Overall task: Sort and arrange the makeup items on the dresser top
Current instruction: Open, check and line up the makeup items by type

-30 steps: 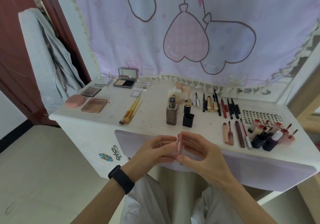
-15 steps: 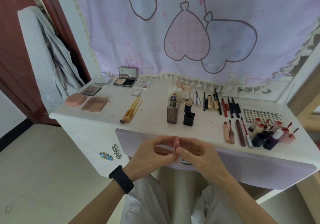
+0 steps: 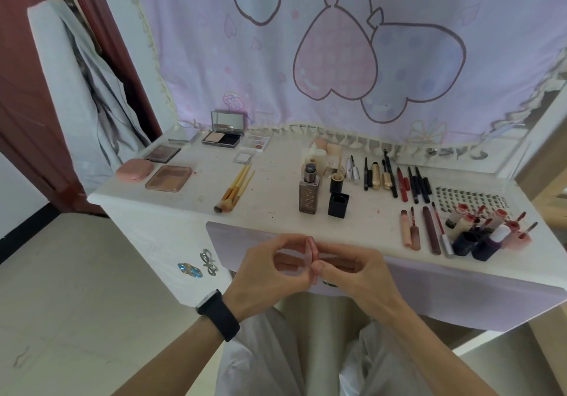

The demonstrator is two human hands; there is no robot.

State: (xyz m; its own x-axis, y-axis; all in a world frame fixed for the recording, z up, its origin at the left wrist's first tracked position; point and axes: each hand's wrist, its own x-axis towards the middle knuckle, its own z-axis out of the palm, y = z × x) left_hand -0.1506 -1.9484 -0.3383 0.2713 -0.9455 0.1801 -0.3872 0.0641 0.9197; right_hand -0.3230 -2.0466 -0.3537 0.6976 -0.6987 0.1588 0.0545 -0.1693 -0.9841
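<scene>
Pink tube is held roughly upright between both hands, just in front of the dresser's front edge and off its top. Left hand pinches it with curled fingers and thumb; right hand pinches it likewise from the other side, thumb near its lower end. Lip tubes lie in a row on the top at right, and brushes lie left of centre.

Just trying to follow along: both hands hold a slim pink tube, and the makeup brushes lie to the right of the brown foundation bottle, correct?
Not quite. The head view shows the makeup brushes lying left of the brown foundation bottle, not right. The rest holds: the left hand and right hand both pinch the slim pink tube.
</scene>
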